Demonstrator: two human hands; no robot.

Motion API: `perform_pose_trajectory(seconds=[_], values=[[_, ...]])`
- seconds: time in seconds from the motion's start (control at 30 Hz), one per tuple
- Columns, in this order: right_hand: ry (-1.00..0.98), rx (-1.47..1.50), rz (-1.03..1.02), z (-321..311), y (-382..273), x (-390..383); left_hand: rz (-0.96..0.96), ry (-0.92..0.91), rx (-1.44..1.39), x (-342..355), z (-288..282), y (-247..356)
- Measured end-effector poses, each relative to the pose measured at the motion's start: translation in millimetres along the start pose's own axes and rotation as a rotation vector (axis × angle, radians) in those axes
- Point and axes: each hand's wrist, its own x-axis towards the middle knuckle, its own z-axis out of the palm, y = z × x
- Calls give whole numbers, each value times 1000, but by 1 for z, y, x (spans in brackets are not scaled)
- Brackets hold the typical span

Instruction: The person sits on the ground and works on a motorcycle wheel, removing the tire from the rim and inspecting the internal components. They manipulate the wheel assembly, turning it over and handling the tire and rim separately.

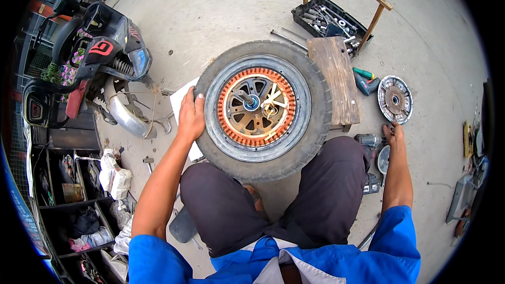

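Observation:
A hub motor wheel [319, 94] with a black tire leans in front of my knees, its side uncovered. Inside its grey rim, a ring of copper windings [227, 122] surrounds a spoked hub with a short axle [244, 96] and pale strips beside it. My left hand [191, 115] grips the tire's left edge, thumb on the sidewall. Off to the right, my right hand [393, 133] holds the lower rim of a round metal motor cover [404, 106]. Some of its fingertips are hidden from view.
Behind the wheel stands a wooden bench [332, 76], with a black toolbox [310, 17] farther back. A cordless drill [369, 140] lies by my right knee, near a green-handled screwdriver [363, 73]. At left are scooter parts [113, 47] and a compartmented shelf [55, 208].

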Motion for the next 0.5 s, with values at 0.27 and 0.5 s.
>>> perform_pose_trajectory(seconds=[0.27, 0.5], values=[[-15, 78, 11, -13, 1, 54, 19, -12, -43, 6, 2, 5], [70, 175, -40, 44, -2, -15, 32, 3, -77, -1, 1, -6]])
